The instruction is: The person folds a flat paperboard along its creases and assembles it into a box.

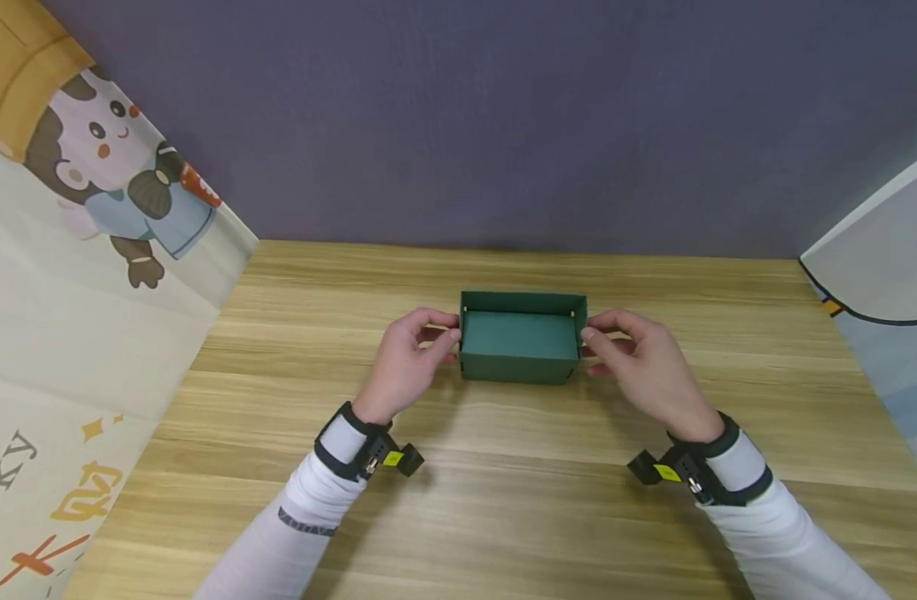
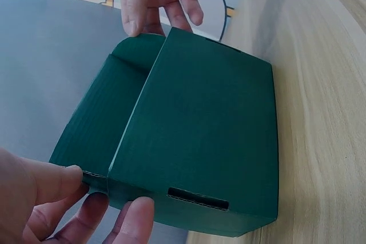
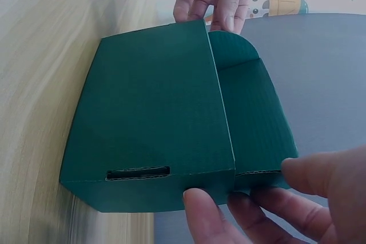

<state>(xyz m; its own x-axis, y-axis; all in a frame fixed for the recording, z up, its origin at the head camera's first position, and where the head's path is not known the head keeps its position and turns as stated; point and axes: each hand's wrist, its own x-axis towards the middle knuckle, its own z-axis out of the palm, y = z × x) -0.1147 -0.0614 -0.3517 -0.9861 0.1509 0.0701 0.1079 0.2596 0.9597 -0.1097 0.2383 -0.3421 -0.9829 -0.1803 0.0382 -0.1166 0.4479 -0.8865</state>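
A small green cardboard box [image 1: 514, 369] stands upright on the table with its top open. My left hand [image 1: 408, 360] grips its left end, thumb at the rim and fingers against the outside of the end wall. At the opposite end, my right hand [image 1: 646, 367] holds the right wall in the same way. The left wrist view shows the broad front panel [image 2: 200, 118] and a narrow slot near its lower corner. In the right wrist view, a rounded end flap [image 3: 231, 47] rises beside my far hand. From above, the box's flat inner floor shows.
The wood-grain table [image 1: 488, 500] extends around the box. Behind it rises a dark blue-grey backdrop [image 1: 488, 125]. A cloth with cartoon prints [image 1: 151, 333] hangs at the left, and another printed cloth [image 1: 879, 250] at the right.
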